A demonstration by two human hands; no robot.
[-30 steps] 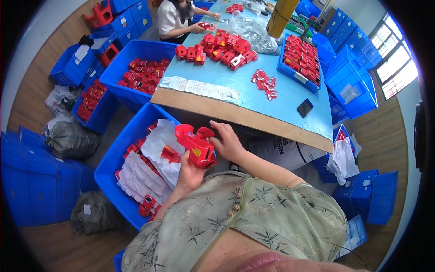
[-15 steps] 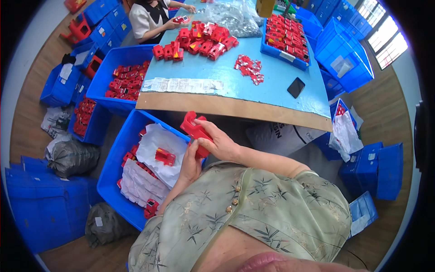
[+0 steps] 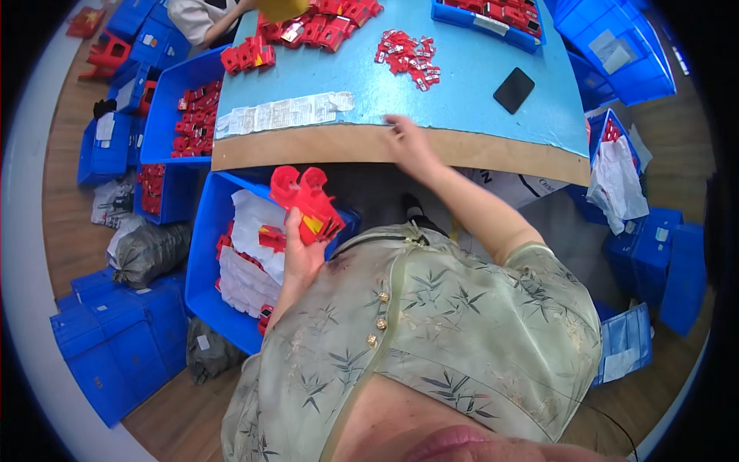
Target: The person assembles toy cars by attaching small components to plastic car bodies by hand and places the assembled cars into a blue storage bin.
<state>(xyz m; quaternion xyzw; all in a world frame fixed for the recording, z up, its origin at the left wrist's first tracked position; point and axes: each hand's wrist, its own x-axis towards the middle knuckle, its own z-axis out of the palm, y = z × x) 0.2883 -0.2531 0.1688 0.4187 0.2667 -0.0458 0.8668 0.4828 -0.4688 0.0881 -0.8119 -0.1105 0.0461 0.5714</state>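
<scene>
Red plastic part, a chunky moulded piece with a yellow patch on one side, held upright in the left hand, whose fingers are clenched around its lower end; it hangs above the near edge of a blue bin standing on the floor beside the person. Inside the bin lie white plastic bags and a few more red pieces. The right hand is stretched forward, fingers loose and grasping nothing, resting on the front edge of the worktop, which has a light blue surface and a brown board edge. On the worktop lie a strip of white paper labels, a small heap of little red pieces and a black phone, all well apart from the held part. Further red parts are piled at the far side. More blue bins holding red pieces stand on the floor to the left, near a grey sack.
</scene>
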